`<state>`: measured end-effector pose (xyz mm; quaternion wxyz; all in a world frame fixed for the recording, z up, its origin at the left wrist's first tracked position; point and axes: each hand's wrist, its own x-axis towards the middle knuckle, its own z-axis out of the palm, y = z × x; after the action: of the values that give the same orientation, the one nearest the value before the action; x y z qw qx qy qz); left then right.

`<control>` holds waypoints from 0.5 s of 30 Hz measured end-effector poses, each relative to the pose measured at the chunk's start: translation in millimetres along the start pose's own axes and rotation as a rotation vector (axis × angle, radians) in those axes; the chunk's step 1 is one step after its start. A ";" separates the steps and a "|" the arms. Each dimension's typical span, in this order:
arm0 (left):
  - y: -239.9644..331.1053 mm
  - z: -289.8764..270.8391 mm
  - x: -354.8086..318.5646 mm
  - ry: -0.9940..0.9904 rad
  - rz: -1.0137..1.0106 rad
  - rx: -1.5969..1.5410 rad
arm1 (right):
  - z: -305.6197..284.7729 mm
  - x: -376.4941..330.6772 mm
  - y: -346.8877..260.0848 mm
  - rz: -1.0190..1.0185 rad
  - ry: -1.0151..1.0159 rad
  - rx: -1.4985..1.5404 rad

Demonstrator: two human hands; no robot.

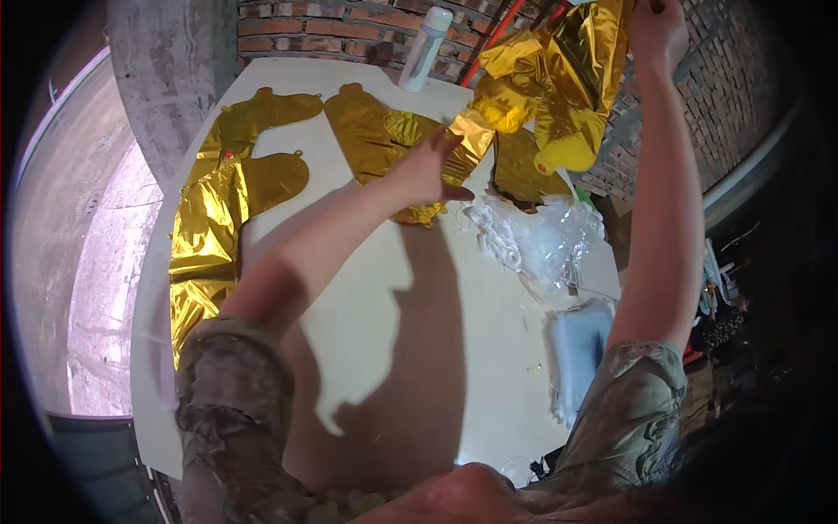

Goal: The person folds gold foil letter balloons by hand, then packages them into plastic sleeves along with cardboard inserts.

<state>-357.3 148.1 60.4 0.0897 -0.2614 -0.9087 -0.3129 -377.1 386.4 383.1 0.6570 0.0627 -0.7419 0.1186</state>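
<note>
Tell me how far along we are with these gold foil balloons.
Several flat gold foil balloons already lie spread along the left and far side of the white table. In hand: the right hand lifts another crumpled gold balloon while the left hand touches its lower edge. Clear plastic wrapping lies to the right; whether more balloons remain inside it is unclear.

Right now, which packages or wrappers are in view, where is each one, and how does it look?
White bottle: upright at the table's far edge, tall, rounded cap.
Clear plastic bags: crumpled heap on the white table, right of the left hand.
Pale blue flat pack: near the table's right edge, soft rectangle.
No signs or screens show.
</note>
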 end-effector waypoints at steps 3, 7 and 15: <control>16.9 32.5 19.4 -0.215 0.089 0.190 | -17.8 68.2 123.6 -0.096 -0.019 -0.449; 8.1 45.3 -6.6 -0.293 -0.048 0.181 | -82.2 35.7 41.3 0.085 0.176 -0.100; 150.6 -54.2 -46.4 0.390 0.089 -0.731 | -137.0 -40.6 -81.0 -0.632 -0.262 -0.139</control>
<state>-238.0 195.8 166.6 0.1749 -0.2506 -0.6916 -0.6544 -220.2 341.2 365.4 0.5633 0.2589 -0.7701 -0.1506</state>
